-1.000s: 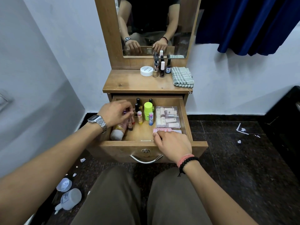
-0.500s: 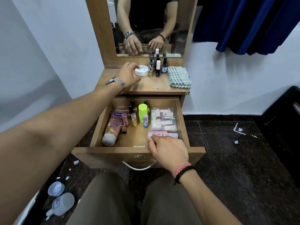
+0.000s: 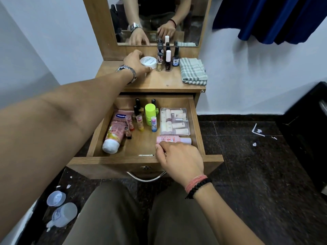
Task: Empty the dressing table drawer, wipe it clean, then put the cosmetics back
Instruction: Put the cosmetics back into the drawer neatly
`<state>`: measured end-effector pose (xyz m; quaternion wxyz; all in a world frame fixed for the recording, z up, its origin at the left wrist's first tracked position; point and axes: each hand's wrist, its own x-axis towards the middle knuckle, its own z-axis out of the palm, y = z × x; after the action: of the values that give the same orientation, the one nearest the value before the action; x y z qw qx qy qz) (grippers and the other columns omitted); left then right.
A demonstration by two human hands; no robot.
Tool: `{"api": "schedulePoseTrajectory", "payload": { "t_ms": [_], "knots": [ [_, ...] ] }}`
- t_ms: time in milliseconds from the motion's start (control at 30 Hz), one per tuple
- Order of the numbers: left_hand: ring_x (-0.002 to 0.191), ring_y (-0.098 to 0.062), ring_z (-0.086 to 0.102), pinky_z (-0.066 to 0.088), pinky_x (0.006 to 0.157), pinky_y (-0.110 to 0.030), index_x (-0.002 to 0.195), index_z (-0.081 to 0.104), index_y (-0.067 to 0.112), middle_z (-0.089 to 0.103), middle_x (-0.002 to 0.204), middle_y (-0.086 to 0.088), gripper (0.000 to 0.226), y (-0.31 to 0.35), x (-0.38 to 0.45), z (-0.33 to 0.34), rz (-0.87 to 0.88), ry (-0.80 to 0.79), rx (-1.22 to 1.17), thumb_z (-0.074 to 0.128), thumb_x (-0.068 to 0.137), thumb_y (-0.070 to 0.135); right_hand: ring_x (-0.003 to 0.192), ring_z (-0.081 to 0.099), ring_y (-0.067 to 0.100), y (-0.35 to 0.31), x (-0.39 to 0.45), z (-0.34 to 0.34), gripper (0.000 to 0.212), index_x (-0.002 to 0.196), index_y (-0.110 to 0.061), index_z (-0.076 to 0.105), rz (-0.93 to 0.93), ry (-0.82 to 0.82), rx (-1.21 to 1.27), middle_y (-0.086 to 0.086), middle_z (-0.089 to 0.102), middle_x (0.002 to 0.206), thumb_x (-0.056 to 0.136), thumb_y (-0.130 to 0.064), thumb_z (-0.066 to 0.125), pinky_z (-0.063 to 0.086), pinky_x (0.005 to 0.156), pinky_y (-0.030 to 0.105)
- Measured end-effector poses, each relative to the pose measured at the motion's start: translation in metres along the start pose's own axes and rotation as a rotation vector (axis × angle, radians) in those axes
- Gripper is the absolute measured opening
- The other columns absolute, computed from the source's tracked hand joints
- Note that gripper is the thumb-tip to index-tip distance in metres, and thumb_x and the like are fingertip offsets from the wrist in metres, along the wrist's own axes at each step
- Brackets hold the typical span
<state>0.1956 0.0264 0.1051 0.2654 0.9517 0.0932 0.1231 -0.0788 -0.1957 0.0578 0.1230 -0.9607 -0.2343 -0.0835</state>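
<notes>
The wooden drawer [image 3: 197, 121] is pulled out. It holds a pink Vaseline tube [image 3: 115, 129], several lip balm sticks [image 3: 139, 122], a lime-green bottle [image 3: 150, 111], dark nail polish bottles [image 3: 137, 105], a clear box of small tubes [image 3: 175, 121] and a pink bottle [image 3: 172, 139] lying on its side. My right hand [image 3: 180, 160] rests on the drawer's front edge, fingertips touching the pink bottle. My left hand [image 3: 135, 61] reaches onto the table top [image 3: 159, 82], with thumb and fingers curled around a white round jar [image 3: 148, 62].
Several nail polish bottles [image 3: 167, 62] stand beside the jar below the mirror [image 3: 159, 18]. A folded checked cloth [image 3: 193, 70] lies at the top's right. A clear plastic bottle [image 3: 63, 214] and cap [image 3: 56, 198] lie on the dark floor at left. My knees are under the drawer.
My left hand left the drawer's left side, rose to the table top and closed around the white jar. The right hand stayed at the pink bottle. The view tilted down.
</notes>
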Motion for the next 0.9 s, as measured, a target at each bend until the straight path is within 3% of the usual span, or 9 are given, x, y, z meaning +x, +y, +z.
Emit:
{"api": "schedulePoseTrajectory", "payload": {
  "t_ms": [167,333,433,533,600,700,800,900],
  "knots": [
    [0.121,-0.025,0.049,0.042,0.101,-0.039,0.133,0.044,0.021,0.053,0.133,-0.003,0.082,0.004,0.000,-0.006,0.036,-0.044,0.019,0.076,0.065,0.051,0.076,0.063,0.021,-0.001,0.000,-0.002,0.045,0.094,-0.024,0.062,0.006,-0.024,0.027,0.000,0.068,0.081,0.099,-0.047,0.024,0.028,0.056,0.031],
    [0.114,-0.021,0.052,0.046,0.094,-0.038,0.123,0.050,0.022,0.057,0.125,-0.001,0.071,-0.002,-0.016,-0.010,0.002,0.055,0.040,0.072,0.064,0.056,0.076,0.064,0.022,-0.001,-0.001,-0.001,0.044,0.092,-0.024,0.062,0.019,-0.033,0.001,0.001,0.069,0.081,0.099,-0.047,0.024,0.028,0.055,0.031],
    [0.108,-0.018,0.054,0.046,0.083,-0.029,0.118,0.051,0.019,0.057,0.120,-0.001,0.063,-0.008,-0.041,-0.032,0.022,0.159,-0.083,0.072,0.068,0.050,0.076,0.064,0.023,-0.001,0.000,0.000,0.044,0.091,-0.024,0.061,0.032,-0.049,0.007,0.001,0.069,0.081,0.099,-0.046,0.025,0.028,0.054,0.031],
    [0.103,-0.014,0.056,0.051,0.079,-0.027,0.115,0.050,0.018,0.058,0.117,0.000,0.055,-0.016,-0.089,-0.063,0.172,0.196,-0.236,0.071,0.071,0.043,0.077,0.065,0.023,-0.002,0.000,0.001,0.044,0.094,-0.025,0.062,0.031,-0.048,0.002,0.001,0.069,0.081,0.099,-0.046,0.024,0.030,0.053,0.031],
    [0.101,-0.012,0.057,0.051,0.086,-0.028,0.115,0.050,0.017,0.058,0.115,0.001,0.053,-0.025,-0.132,-0.082,0.349,0.094,-0.258,0.071,0.071,0.038,0.081,0.066,0.024,-0.002,0.000,0.000,0.043,0.095,-0.025,0.062,0.030,-0.042,-0.014,0.001,0.070,0.083,0.099,-0.046,0.025,0.032,0.054,0.031],
    [0.100,0.004,0.052,0.041,0.086,-0.009,0.118,0.048,0.020,0.054,0.112,0.010,0.059,-0.044,-0.199,-0.100,0.554,-0.190,-0.120,0.068,0.068,0.044,0.080,0.066,0.024,-0.003,0.000,-0.002,0.042,0.093,-0.025,0.062,0.030,-0.044,-0.029,0.001,0.070,0.084,0.099,-0.045,0.025,0.034,0.054,0.030],
    [0.106,0.001,0.048,0.039,0.088,-0.011,0.125,0.045,0.024,0.050,0.120,0.012,0.067,-0.073,-0.238,-0.100,0.617,-0.394,0.087,0.076,0.068,0.040,0.076,0.065,0.023,-0.004,0.000,-0.004,0.042,0.091,-0.026,0.062,0.037,-0.053,-0.037,0.000,0.069,0.081,0.100,-0.045,0.025,0.034,0.052,0.029],
    [0.113,-0.004,0.047,0.039,0.094,-0.017,0.128,0.045,0.022,0.049,0.127,0.009,0.064,-0.087,-0.249,-0.092,0.580,-0.461,0.145,0.077,0.074,0.035,0.074,0.064,0.022,-0.005,-0.001,-0.005,0.044,0.090,-0.026,0.062,0.050,-0.064,-0.051,-0.001,0.068,0.080,0.100,-0.046,0.025,0.033,0.050,0.029]
  ]
}}
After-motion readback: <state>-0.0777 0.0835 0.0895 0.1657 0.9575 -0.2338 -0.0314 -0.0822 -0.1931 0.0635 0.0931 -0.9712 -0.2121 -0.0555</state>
